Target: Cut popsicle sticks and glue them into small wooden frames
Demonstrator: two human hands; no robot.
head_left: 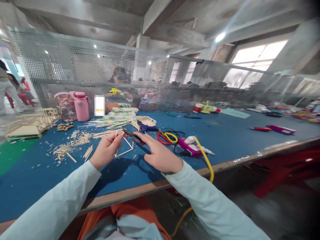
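Note:
My left hand (106,149) is closed in a pinch on a thin wooden stick, mostly hidden by the fingers. Just below the fingertips shows a small angular frame of pale sticks (125,153); whether it hangs from the hand or rests on the table, I cannot tell. My right hand (161,151) grips dark-handled pliers (142,145), their jaws pointing left and meeting the left fingertips. Behind the hands, loose sticks (106,132) and a six-sided stick frame (146,120) lie beside a blue-handled tool (147,127).
Wood scraps (71,145) litter the blue table (110,186) at left, near peanuts (65,126), a pink bottle (82,106) and stick-built models (27,125). At right lie a purple glue gun (190,147) and a yellow cord (206,160). A perforated metal screen (92,71) borders the back.

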